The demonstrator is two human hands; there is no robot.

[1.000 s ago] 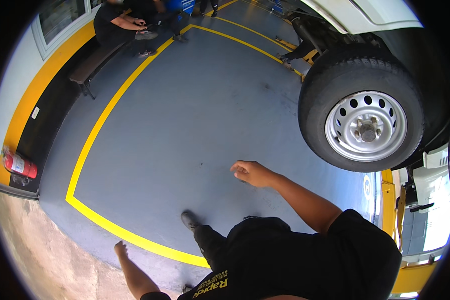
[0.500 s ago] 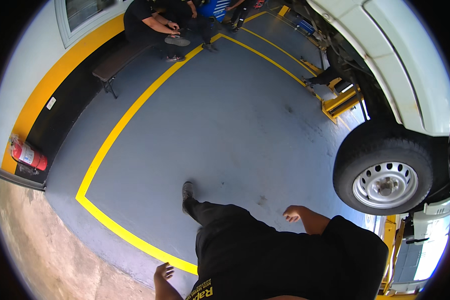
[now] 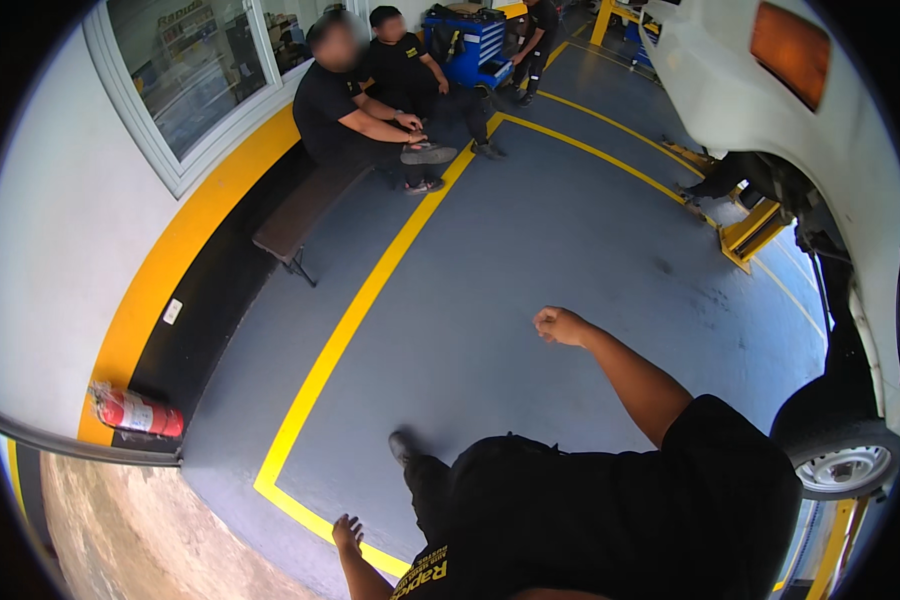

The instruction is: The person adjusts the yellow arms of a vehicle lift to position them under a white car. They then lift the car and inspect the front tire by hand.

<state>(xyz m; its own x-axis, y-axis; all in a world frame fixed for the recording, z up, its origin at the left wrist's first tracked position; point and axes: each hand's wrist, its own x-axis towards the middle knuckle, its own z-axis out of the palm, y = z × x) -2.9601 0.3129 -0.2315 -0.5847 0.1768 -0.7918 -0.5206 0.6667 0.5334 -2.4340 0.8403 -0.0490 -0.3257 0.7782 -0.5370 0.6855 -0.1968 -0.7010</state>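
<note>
Seemingly both empty: left hand [image 3: 348, 533] over yellow line [image 3: 322, 378], right hand [image 3: 562, 326] over wide floor [image 3: 470, 345].

White vehicle [image 3: 760, 120]: top cut off
Standing person [image 3: 538, 40], left of vehicle: head cut off
Shoe [image 3: 403, 447], left of vehicle: blurred

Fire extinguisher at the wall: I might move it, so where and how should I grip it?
Likely round the neck, from the floor side: the red cylinder has its neck end at the orange band, black wall behind. Finer details are unclear.
</note>
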